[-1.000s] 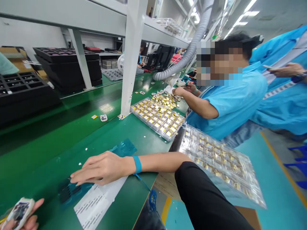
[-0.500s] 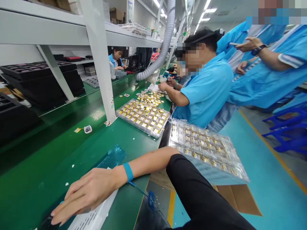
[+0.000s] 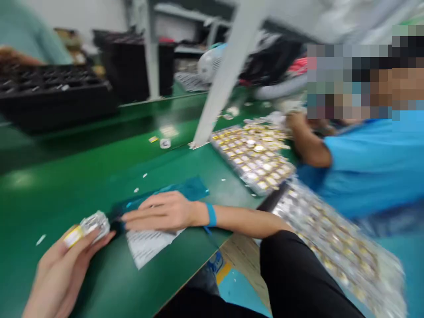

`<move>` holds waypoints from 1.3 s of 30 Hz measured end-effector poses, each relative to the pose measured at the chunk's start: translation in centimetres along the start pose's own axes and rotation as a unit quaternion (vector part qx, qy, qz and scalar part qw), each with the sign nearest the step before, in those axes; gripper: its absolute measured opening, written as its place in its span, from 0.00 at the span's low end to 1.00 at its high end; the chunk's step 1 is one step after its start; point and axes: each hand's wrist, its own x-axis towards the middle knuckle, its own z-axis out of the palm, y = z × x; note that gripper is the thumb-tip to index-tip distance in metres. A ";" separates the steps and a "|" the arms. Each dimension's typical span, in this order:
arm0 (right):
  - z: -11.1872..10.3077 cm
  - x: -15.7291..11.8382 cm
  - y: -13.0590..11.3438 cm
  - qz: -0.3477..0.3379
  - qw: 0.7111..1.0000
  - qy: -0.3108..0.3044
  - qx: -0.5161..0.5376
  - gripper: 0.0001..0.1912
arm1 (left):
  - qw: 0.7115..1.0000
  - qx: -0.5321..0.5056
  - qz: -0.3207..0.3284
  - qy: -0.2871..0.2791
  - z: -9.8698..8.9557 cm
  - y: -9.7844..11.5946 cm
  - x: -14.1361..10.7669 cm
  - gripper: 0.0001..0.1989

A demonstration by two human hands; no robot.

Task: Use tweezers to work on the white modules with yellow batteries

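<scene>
Your left hand's [image 3: 62, 260] fingers pinch the small white-rimmed unit [image 3: 96, 225] above the desk [image 3: 109, 282]; it looks light, rigid and fragile, best gripped by its rim. Your right hand's [image 3: 165, 212] fingers lie flat over blue film [image 3: 195, 187] and printed paper [image 3: 149, 245].

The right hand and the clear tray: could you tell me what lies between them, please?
Beyond the right hand, the head view shows a blue sheet, then green bench with a white scrap before the tray.
</scene>
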 end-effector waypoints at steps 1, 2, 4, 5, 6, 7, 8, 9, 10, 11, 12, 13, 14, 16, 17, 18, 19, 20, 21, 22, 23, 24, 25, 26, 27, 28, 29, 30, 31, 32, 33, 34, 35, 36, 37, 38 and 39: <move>-0.1 0.0 -0.3 0.028 0.999 -0.003 0.034 0.16 | 0.991 -0.091 -0.084 0.040 0.5 0.4 -0.6 0.02; -0.1 0.1 -0.5 0.036 0.997 -0.014 0.064 0.13 | 0.976 -0.159 -0.131 0.065 0.9 0.8 -0.9 0.04; 0.0 0.0 -0.6 0.052 0.992 -0.042 0.104 0.11 | 0.955 -0.220 -0.169 0.107 1.7 1.3 -0.6 0.11; 0.1 0.0 -0.7 0.054 0.990 -0.054 0.121 0.11 | 0.951 -0.230 -0.175 0.114 1.9 1.3 -0.3 0.12; 0.2 0.0 -0.8 0.055 0.988 -0.060 0.128 0.11 | 0.948 -0.238 -0.177 0.117 2.1 1.3 -0.1 0.13; 0.3 0.0 -0.9 0.055 0.988 -0.064 0.129 0.10 | 0.947 -0.244 -0.176 0.115 2.2 1.2 0.0 0.13; 0.3 0.0 -1.2 0.056 0.988 -0.067 0.127 0.10 | 0.946 -0.250 -0.175 0.113 2.3 1.2 -0.1 0.13; 0.4 0.0 -1.4 0.057 0.988 -0.071 0.124 0.11 | 0.944 -0.256 -0.174 0.110 2.4 1.2 -0.2 0.12; 0.4 0.1 -1.6 0.059 0.988 -0.076 0.121 0.12 | 0.943 -0.263 -0.174 0.107 2.5 1.3 -0.4 0.12; 0.4 0.1 -1.8 0.060 0.988 -0.082 0.118 0.13 | 0.941 -0.269 -0.174 0.105 2.6 1.3 -0.5 0.11; 0.5 0.1 -2.0 0.059 0.987 -0.089 0.117 0.13 | 0.939 -0.276 -0.174 0.106 2.7 1.3 -0.7 0.11; 0.5 0.2 -2.1 0.055 0.987 -0.094 0.116 0.13 | 0.937 -0.282 -0.175 0.108 2.7 1.4 -0.8 0.11; 0.5 0.2 -2.1 0.050 0.987 -0.096 0.115 0.12 | 0.936 -0.286 -0.175 0.109 2.8 1.4 -0.8 0.10; 0.6 0.3 -2.2 0.043 0.989 -0.094 0.110 0.11 | 0.935 -0.288 -0.174 0.112 2.9 1.4 -0.9 0.10; 0.6 0.3 -2.2 0.040 0.989 -0.090 0.108 0.11 | 0.936 -0.286 -0.172 0.113 2.9 1.4 -0.9 0.11; 0.6 0.3 -2.2 0.039 0.990 -0.085 0.106 0.10 | 0.938 -0.281 -0.170 0.112 2.9 1.4 -0.9 0.11; 0.6 0.3 -2.2 0.039 0.990 -0.081 0.105 0.10 | 0.940 -0.276 -0.168 0.112 3.0 1.3 -0.9 0.11; 0.6 0.3 -2.2 0.039 0.991 -0.080 0.104 0.10 | 0.942 -0.269 -0.167 0.111 3.0 1.3 -0.9 0.11; 0.6 0.3 -2.2 0.038 0.991 -0.080 0.103 0.10 | 0.944 -0.263 -0.167 0.109 3.0 1.3 -1.0 0.12; 0.5 0.2 -2.2 0.039 0.990 -0.084 0.104 0.10 | 0.946 -0.257 -0.167 0.108 3.0 1.3 -1.0 0.12; 0.5 0.2 -2.3 0.041 0.990 -0.089 0.104 0.10 | 0.947 -0.252 -0.166 0.107 3.0 1.3 -1.1 0.12; 0.5 0.2 -2.3 0.044 0.989 -0.094 0.106 0.10 | 0.949 -0.247 -0.166 0.106 3.0 1.4 -1.2 0.13; 0.4 0.2 -2.3 0.047 0.988 -0.100 0.111 0.11 | 0.950 -0.244 -0.165 0.107 3.0 1.4 -1.2 0.13; 0.4 0.1 -2.4 0.050 0.986 -0.103 0.118 0.11 | 0.950 -0.241 -0.165 0.107 3.0 1.4 -1.2 0.14; 0.5 0.1 -2.4 0.055 0.985 -0.104 0.128 0.11 | 0.951 -0.238 -0.164 0.107 3.1 1.4 -1.2 0.14; 0.5 0.1 -2.5 0.062 0.983 -0.104 0.138 0.11 | 0.952 -0.236 -0.164 0.106 3.1 1.4 -1.3 0.15; 0.6 0.1 -2.6 0.073 0.980 -0.105 0.150 0.11 | 0.953 -0.234 -0.163 0.107 3.1 1.3 -1.3 0.15; 0.6 0.1 -2.6 0.087 0.977 -0.106 0.161 0.11 | 0.953 -0.232 -0.161 0.108 3.2 1.3 -1.3 0.15; 0.7 0.1 -2.7 0.101 0.974 -0.105 0.173 0.12 | 0.954 -0.231 -0.158 0.110 3.2 1.3 -1.3 0.16; 0.8 0.1 -2.7 0.112 0.971 -0.102 0.184 0.14 | 0.954 -0.230 -0.153 0.113 3.2 1.2 -1.3 0.16; 0.8 0.2 -2.7 0.120 0.969 -0.099 0.194 0.15 | 0.955 -0.230 -0.149 0.116 3.2 1.2 -1.3 0.16; 0.8 0.2 -2.7 0.123 0.967 -0.091 0.203 0.16 | 0.955 -0.228 -0.145 0.121 3.2 1.2 -1.3 0.16; 0.9 0.2 -2.6 0.125 0.967 -0.080 0.206 0.16 | 0.956 -0.225 -0.143 0.125 3.2 1.2 -1.2 0.16; 0.9 0.2 -2.6 0.125 0.969 -0.068 0.203 0.16 | 0.956 -0.222 -0.143 0.127 3.2 1.3 -1.2 0.16; 1.0 0.1 -2.5 0.127 0.970 -0.061 0.196 0.16 | 0.957 -0.217 -0.144 0.128 3.2 1.4 -1.1 0.17; 1.0 0.1 -2.5 0.128 0.972 -0.055 0.191 0.16 | 0.958 -0.212 -0.146 0.127 3.1 1.5 -1.1 0.17; 1.1 0.1 -2.4 0.127 0.973 -0.049 0.187 0.15 | 0.958 -0.209 -0.147 0.127 3.1 1.6 -1.1 0.18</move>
